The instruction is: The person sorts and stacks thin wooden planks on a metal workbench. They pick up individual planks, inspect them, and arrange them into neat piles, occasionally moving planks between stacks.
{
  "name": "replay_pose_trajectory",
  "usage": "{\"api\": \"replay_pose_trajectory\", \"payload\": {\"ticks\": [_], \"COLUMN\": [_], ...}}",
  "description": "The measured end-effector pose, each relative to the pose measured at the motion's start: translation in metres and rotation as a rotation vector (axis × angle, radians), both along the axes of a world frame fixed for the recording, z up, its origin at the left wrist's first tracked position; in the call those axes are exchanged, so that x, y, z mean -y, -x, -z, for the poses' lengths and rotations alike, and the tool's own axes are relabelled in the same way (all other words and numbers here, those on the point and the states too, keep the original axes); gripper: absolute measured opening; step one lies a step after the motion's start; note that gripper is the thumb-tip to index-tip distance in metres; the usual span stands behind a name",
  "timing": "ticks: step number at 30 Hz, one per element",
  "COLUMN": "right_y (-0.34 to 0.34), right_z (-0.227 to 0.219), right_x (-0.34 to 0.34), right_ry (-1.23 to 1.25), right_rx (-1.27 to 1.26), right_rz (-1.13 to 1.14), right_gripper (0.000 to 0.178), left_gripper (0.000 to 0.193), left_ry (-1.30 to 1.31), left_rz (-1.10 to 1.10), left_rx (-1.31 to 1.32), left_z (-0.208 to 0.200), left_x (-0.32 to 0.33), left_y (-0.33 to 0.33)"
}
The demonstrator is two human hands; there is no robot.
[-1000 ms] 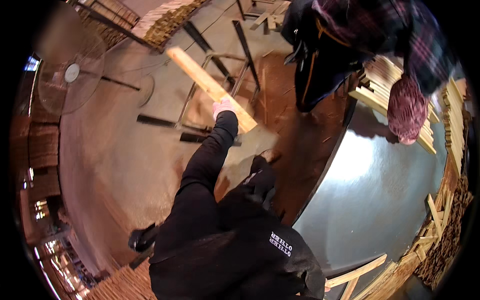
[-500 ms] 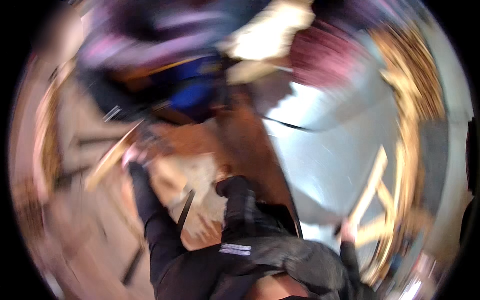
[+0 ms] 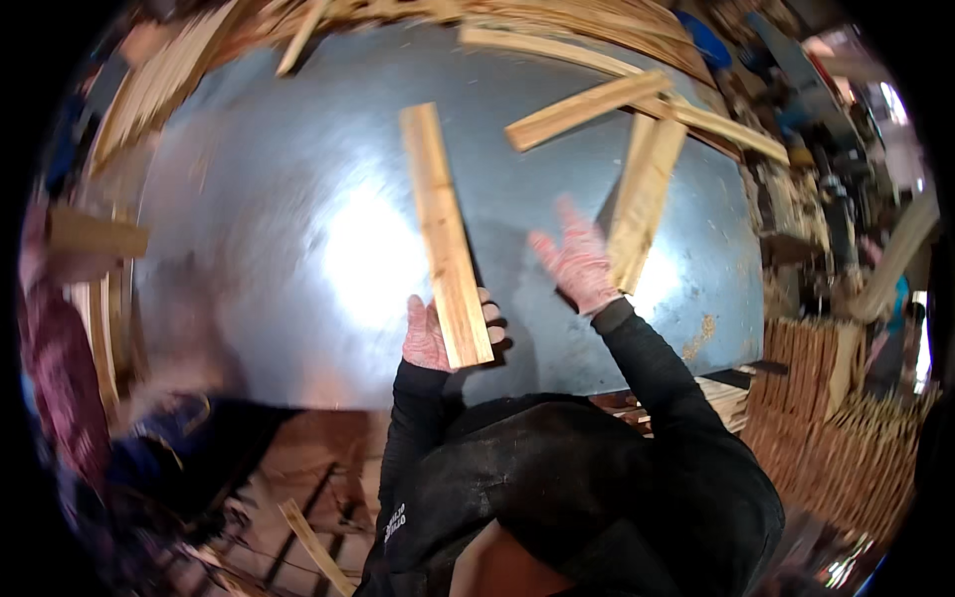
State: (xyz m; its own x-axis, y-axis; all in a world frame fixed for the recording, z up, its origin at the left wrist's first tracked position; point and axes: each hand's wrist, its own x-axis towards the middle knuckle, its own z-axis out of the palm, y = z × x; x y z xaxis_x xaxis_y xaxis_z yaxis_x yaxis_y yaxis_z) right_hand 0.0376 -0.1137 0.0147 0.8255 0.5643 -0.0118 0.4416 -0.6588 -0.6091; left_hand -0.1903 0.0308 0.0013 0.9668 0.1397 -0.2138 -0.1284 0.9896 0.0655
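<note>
A pale wooden board [image 3: 445, 234] slants over the metal tabletop, its near end resting in my gloved left hand [image 3: 426, 336]. The fingers wrap under it, with the tips showing on its right side. My right hand [image 3: 577, 261], in a pink-and-white glove, is held above the table with its fingers spread and nothing in them. Beside it lies a second board [image 3: 648, 194], close to the wrist. A shorter board [image 3: 587, 109] crosses near that board's far end, and a long thin strip [image 3: 557, 48] runs behind them.
The grey metal table [image 3: 298, 328] has stacked wood along its far edge. At right stand piles of wooden slats [image 3: 796, 388]. A person's maroon sleeve [image 3: 65, 368] is at the left, near a board end [image 3: 99, 234]. A loose strip [image 3: 316, 547] lies below the table.
The view has swung from a blurred look at the floor and table side to the tabletop. My right hand, earlier at a board, is now free; my left holds a board over the table.
</note>
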Motion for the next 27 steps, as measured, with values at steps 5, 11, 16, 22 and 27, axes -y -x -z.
{"api": "replay_pose_trajectory", "payload": {"ticks": [5,11,16,22,27], "right_y": [-0.109,-0.082,0.007,-0.021,-0.236], "right_z": [0.015,0.025,0.001,-0.033,-0.001], "right_x": [0.053,0.052,-0.027,-0.037,-0.034], "right_ry": [0.45,-0.149,-0.868,0.074,0.229], "right_rx": [0.155,-0.109,-0.619,-0.409,0.545], "right_rz": [0.642,0.672,0.52,-0.182,0.373], "right_gripper": [0.108,0.098,0.088,0.068,0.091], "left_gripper": [0.047,0.035,0.064,0.046,0.041], "left_ry": [-0.339,-0.981,-1.138,-0.958,-0.895], "left_rz": [0.013,-0.024,0.383,0.686,0.27], "left_rx": [-0.33,-0.778,-0.4,-0.574,-0.869], "left_z": [-0.004,0.036,0.078,0.09,0.049], "left_x": [0.024,0.036,-0.002,-0.048,-0.06], "left_y": [-0.084,-0.107,-0.081,-0.03,-0.01]}}
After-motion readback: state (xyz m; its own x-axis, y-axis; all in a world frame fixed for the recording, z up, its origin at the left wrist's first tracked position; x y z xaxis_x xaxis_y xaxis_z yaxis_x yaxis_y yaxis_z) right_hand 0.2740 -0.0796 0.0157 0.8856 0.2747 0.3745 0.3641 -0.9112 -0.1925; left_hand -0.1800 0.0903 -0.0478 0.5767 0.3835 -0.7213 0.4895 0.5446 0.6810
